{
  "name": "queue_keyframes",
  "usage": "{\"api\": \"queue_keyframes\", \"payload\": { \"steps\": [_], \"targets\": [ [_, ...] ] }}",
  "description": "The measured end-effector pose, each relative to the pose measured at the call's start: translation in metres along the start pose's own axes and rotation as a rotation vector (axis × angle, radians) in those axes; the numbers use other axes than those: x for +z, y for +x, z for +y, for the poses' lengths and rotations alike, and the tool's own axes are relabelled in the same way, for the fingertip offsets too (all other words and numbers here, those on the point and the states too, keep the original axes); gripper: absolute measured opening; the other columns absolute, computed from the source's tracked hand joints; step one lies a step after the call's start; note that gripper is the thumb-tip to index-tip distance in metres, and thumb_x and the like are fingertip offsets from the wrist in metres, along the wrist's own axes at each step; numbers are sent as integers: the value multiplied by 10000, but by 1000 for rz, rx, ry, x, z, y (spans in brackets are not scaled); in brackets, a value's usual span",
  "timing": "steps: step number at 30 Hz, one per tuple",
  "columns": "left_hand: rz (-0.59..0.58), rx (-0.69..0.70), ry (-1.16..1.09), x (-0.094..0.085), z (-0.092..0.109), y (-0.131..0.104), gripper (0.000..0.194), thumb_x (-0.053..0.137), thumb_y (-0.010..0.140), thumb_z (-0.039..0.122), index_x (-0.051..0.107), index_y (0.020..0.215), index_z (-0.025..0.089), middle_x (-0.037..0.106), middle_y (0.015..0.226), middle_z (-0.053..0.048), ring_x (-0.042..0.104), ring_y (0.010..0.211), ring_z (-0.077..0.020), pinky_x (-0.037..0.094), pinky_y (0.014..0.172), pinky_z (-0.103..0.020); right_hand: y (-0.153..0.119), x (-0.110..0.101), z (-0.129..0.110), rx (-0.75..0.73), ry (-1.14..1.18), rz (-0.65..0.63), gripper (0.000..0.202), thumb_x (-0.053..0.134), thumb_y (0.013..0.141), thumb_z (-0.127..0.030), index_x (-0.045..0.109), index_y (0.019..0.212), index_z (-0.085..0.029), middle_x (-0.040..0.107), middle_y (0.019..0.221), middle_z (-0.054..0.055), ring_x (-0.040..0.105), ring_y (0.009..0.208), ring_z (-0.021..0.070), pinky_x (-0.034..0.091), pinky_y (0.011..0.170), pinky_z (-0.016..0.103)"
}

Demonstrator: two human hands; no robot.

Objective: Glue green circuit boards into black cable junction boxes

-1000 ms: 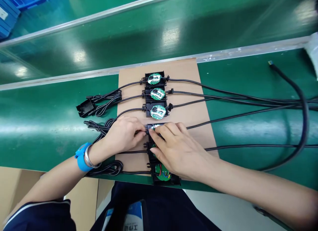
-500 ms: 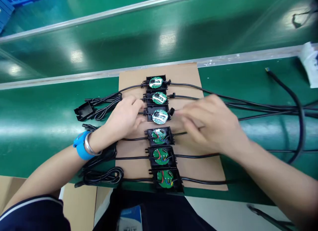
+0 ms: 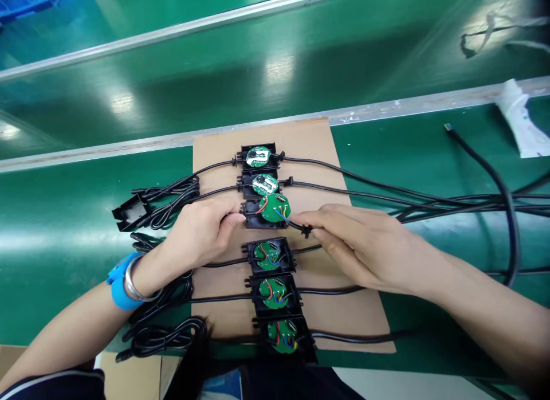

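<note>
Several black plastic housings stand in a column on a cardboard sheet [image 3: 344, 308], each with a round green circuit board. At the third housing [image 3: 254, 221] from the far end, the circuit board [image 3: 275, 208] is raised and tilted, its red, blue and yellow wires showing. My right hand [image 3: 365, 239] pinches the black cable [image 3: 306, 230] at its strain relief, right of that board. On the left side, my left hand [image 3: 210, 225] is closed on the thin black cable of the same housing. The two farther boards [image 3: 258, 157] show white paste; the nearer boards [image 3: 275, 293] show coloured wires.
Coiled black cables [image 3: 167, 337] and a loose black housing [image 3: 131, 212] lie on the left. Thick black cables [image 3: 472, 202] run off to the right. A white packet [image 3: 522, 119] lies at the far right, and a blue crate [image 3: 26, 2] at top left.
The third board has turned from its white-pasted face to its wired face. My right hand has come onto the cable at its right; the left hand stays at the left cable.
</note>
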State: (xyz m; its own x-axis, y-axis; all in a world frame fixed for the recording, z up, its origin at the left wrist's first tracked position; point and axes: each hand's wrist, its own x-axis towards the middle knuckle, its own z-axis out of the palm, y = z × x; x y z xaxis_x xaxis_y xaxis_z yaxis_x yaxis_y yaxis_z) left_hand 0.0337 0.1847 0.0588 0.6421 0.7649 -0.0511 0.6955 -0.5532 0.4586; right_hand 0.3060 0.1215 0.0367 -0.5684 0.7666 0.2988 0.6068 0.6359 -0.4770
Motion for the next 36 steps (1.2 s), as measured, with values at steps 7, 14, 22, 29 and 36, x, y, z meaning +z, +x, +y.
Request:
{"api": "queue_keyframes", "payload": {
  "steps": [7, 14, 22, 29, 36],
  "targets": [
    [-13, 82, 114, 7, 2, 9, 192, 526, 938, 183, 593, 759, 175, 587, 650, 2, 512, 588, -147, 347, 561, -266, 21, 3, 7, 68, 86, -173, 374, 382, 914, -109, 663, 1160, -116, 724, 893, 83, 666, 751, 189, 522, 666, 313],
    [-89, -32, 172, 13, -2, 15, 166, 499, 964, 225, 635, 890, 166, 698, 821, -42, 621, 712, -186, 401, 614, -288, 40, 9, 10, 146, 90, -277, 389, 389, 870, -116, 699, 1104, -124, 727, 901, 69, 670, 772, 185, 514, 730, 319],
    [-168, -163, -10, 8, -8, 16, 87, 608, 917, 208, 667, 854, 196, 719, 830, 3, 623, 716, -163, 405, 645, -281, 49, 17, 6, 160, -98, -383, 371, 438, 891, -214, 730, 1108, -139, 739, 924, 98, 669, 758, 220, 482, 702, 343],
    [-236, -218, -229, 8, -17, 21, 92, 654, 864, 205, 698, 783, 204, 700, 733, 35, 595, 646, -117, 421, 622, -254, 51, 17, 8, 181, -178, -348, 347, 459, 881, -232, 780, 1012, -213, 760, 950, 76, 687, 822, 227, 482, 710, 334],
    [-272, -159, -294, 15, -5, 24, 377, 390, 992, 265, 650, 730, 188, 648, 678, 5, 578, 637, -126, 453, 622, -261, 46, 21, 8, 88, -176, -263, 359, 481, 867, -193, 779, 1064, -216, 761, 918, 53, 673, 757, 200, 478, 686, 318]
  ]
}}
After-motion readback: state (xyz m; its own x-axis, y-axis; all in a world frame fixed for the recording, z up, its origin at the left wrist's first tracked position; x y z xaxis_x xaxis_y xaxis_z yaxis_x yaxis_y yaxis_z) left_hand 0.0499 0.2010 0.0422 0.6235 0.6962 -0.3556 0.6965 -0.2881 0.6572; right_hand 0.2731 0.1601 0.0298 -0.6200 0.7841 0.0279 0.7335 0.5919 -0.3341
